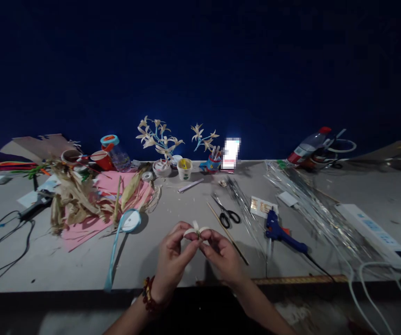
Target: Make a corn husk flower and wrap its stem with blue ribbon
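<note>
My left hand and my right hand meet above the near edge of the grey table. Both pinch one small pale flower made of husk strips, its petals curling out between my fingertips. The fingers of both hands are closed on it. A bead bracelet sits on my left wrist. A thin wooden stick lies just right of my hands, and black-handled scissors lie beyond it.
A blue glue gun lies to the right with its cord. Dried husks on pink paper and a light-blue ribbon roll are left. Finished husk flower sprigs stand in cups at the back. Clear wrap, a power strip and cables lie right.
</note>
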A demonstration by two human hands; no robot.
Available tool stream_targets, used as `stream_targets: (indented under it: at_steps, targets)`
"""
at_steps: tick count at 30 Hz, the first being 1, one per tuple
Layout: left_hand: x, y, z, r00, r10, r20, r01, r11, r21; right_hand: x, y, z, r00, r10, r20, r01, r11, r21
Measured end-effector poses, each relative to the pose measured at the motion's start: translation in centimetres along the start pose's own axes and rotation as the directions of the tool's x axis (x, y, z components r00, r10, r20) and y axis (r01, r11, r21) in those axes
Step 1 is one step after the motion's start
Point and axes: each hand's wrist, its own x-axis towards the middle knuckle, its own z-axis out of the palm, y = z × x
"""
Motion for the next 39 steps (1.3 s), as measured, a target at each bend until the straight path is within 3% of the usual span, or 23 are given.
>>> stream_targets:
  at_steps: [5,9,12,14,19,23,28,33,36,39]
  targets:
    - [-0.5,-1.1,-1.2,0.998,-0.042,-0.037,0.043,0.999,0.017,-0.1,0.1,-1.9,0.982,-0.187,-0.032,0.166,0.927,-0.335]
    - [-0.9,-2.0,-2.3,0.983,-0.147,-0.106,0.143,0.989,-0.045,1.5,-1.0,-4.8,0.984,-0.167,-0.057,0.099,0.79,-0.605]
    - [-1.0,-2.2,-2.6,0.971,-0.189,-0.145,0.176,0.979,-0.099,4.3,-1.4,-5.9,0.989,-0.15,-0.006,0.089,0.615,-0.783]
    - [-1.0,-2.2,-2.6,0.968,-0.194,-0.156,0.175,0.976,-0.13,7.1,-0.9,-5.7,0.989,-0.132,0.061,0.122,0.529,-0.839]
    - [-1.1,-1.8,-2.6,0.977,-0.173,-0.127,0.16,0.981,-0.106,14.5,2.6,-2.8,0.987,-0.066,0.145,0.159,0.456,-0.876]
    - [-1.5,-1.8,-3.3,0.979,-0.16,-0.128,0.151,0.986,-0.071,17.9,5.3,-0.4,0.988,0.004,0.157,0.141,0.414,-0.899]
    - [-1.4,-2.0,-4.1,0.976,-0.161,-0.15,0.154,0.987,-0.053,19.2,6.8,0.6,0.99,0.031,0.137,0.108,0.462,-0.88]
    - [-0.9,-2.1,-4.0,0.977,-0.16,-0.142,0.148,0.985,-0.093,19.0,6.2,-0.1,0.989,0.021,0.147,0.101,0.636,-0.765]
    - [-0.7,-1.9,-4.1,0.974,-0.168,-0.155,0.15,0.982,-0.118,17.0,4.5,-0.5,0.985,0.014,0.17,0.097,0.778,-0.621]
    - [-0.6,-1.8,-4.1,0.967,-0.187,-0.172,0.164,0.977,-0.139,13.3,2.2,-0.8,0.983,0.01,0.181,0.075,0.885,-0.46]
